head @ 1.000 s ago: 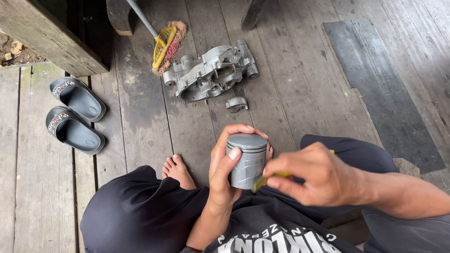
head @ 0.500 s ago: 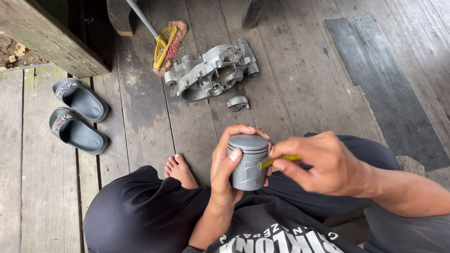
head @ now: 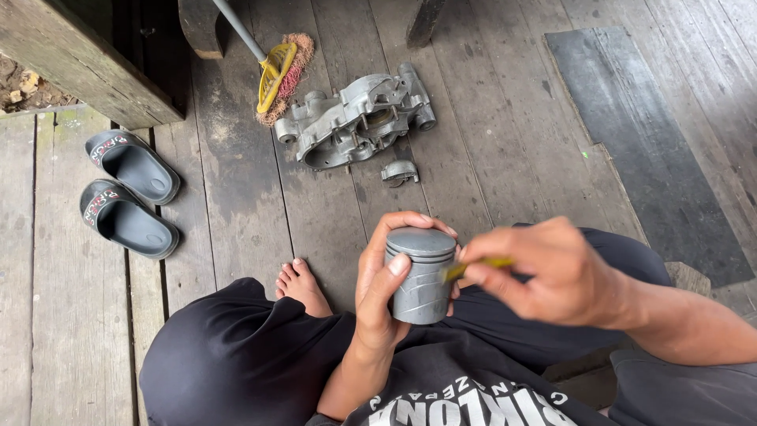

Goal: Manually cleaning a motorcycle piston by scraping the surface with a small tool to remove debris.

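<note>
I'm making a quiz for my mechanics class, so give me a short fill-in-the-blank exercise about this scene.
1. The left hand grips a grey metal ____ upright.
2. The right hand pinches a thin ____-coloured tool against it.
3. The pair of sandals lies on the ____ floor.
4. The engine casing rests beside a ____.

Missing words: piston; yellow; wooden; broom

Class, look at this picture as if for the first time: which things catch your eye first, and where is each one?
First comes the grey metal piston, held upright in the left hand at the centre, while the right hand brings a small yellow tool to its side. Beyond it, on the wooden floor, lies a grey engine casing beside a yellow broom. A pair of dark sandals sits at the left.
</note>
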